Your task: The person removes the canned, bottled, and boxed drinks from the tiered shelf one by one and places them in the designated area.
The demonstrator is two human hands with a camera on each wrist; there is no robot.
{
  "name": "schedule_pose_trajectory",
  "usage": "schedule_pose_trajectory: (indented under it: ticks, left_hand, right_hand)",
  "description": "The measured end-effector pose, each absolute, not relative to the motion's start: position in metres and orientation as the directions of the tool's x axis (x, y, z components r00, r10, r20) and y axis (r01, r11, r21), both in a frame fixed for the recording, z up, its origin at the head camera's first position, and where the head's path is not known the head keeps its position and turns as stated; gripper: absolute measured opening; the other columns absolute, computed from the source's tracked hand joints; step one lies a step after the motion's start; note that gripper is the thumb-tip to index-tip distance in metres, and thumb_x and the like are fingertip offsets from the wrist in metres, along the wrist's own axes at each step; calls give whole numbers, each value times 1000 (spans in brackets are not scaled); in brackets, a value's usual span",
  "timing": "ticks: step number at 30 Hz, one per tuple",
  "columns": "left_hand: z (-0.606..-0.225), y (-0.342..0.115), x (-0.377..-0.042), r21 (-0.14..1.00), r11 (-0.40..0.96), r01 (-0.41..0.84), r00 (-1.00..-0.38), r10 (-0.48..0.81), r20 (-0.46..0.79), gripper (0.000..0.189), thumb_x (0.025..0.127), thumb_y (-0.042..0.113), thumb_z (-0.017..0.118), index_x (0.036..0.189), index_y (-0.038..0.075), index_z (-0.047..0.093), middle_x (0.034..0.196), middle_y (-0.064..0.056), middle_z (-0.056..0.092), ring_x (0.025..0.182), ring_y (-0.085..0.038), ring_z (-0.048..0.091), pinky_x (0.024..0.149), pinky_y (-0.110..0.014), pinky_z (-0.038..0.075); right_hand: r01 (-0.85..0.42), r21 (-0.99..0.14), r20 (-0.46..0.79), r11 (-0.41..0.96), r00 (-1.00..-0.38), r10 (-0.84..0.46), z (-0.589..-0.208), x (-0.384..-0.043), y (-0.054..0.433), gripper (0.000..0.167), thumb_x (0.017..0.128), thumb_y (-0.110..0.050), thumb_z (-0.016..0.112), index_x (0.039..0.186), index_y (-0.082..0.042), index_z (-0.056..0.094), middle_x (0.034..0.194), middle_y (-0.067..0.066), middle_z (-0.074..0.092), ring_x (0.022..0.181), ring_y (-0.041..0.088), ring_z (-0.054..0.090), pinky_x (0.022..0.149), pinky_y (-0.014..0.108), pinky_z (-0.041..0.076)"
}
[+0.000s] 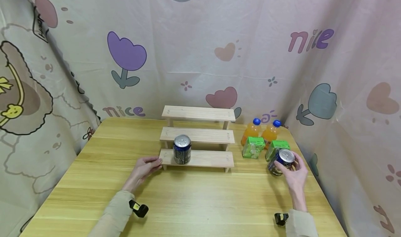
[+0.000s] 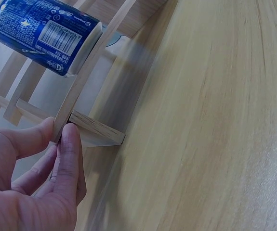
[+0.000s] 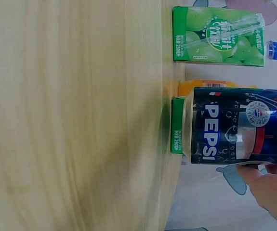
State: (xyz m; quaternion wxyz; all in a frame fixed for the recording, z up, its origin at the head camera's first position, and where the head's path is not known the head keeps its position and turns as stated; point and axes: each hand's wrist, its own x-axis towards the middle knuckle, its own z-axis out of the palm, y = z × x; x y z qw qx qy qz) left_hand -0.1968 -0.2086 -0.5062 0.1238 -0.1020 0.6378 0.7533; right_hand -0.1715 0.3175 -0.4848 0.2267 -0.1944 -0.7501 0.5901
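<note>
My left hand [image 1: 147,168] pinches the left end of the lowest step of a three-tier wooden shelf [image 1: 213,159], thumb above and fingers beneath. On that step, toward the left, a dark blue Pepsi can [image 1: 182,150] stands upright; its barcode side shows in the left wrist view. At the right of the table my right hand [image 1: 296,172] grips a second Pepsi can [image 3: 239,127] round its upper part. This can tilts slightly and overlaps a green juice carton [image 1: 277,147] behind it in the head view.
Another green juice carton [image 1: 253,147] stands left of the held can. Behind the cartons are two orange drink bottles [image 1: 251,129] with blue caps. The wooden table [image 1: 200,202] backs onto a printed curtain [image 1: 188,56], which also runs along both sides.
</note>
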Motion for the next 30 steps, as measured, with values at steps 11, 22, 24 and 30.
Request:
schedule_pose_trajectory:
  ticks: [11, 22, 24, 30]
  left_hand:
    - [-506, -208, -197, 935, -163, -315, -949, 42, -312, 53, 97, -1, 63, 139, -23, 39, 90, 2, 67, 81, -5, 70, 81, -16, 63]
    - [-506, -208, -197, 933, -170, -316, -949, 43, -314, 53, 97, -1, 62, 140, -23, 39, 91, 2, 67, 81, -5, 70, 81, -16, 63]
    - [-507, -208, -197, 934, -173, -313, -950, 42, -311, 52, 97, -2, 62, 139, -23, 39, 90, 2, 68, 81, -6, 70, 81, -17, 64]
    - [-508, -208, -197, 935, -177, -306, -952, 43, -303, 51, 96, -3, 62, 138, -24, 40, 89, 2, 68, 80, -6, 70, 81, -17, 64]
  right_hand:
    - [13, -988, 80, 156, -815, 574, -486, -171, 321, 74, 78, 6, 82, 143, -8, 51, 112, -17, 52, 101, -2, 52, 75, -2, 48]
    - [43, -987, 57, 156, -813, 579, -488, -172, 324, 75, 79, 5, 81, 145, -6, 49, 114, -19, 49, 99, -4, 53, 73, -2, 49]
    - [50, -985, 56, 165, -815, 577, -488, -172, 323, 74, 79, 4, 81, 145, -7, 49, 114, -20, 48, 98, -4, 52, 73, -2, 49]
    - [56, -989, 34, 135, -812, 583, -491, -173, 323, 73, 79, 4, 82, 144, -8, 51, 113, -19, 50, 97, -6, 54, 71, -1, 50]
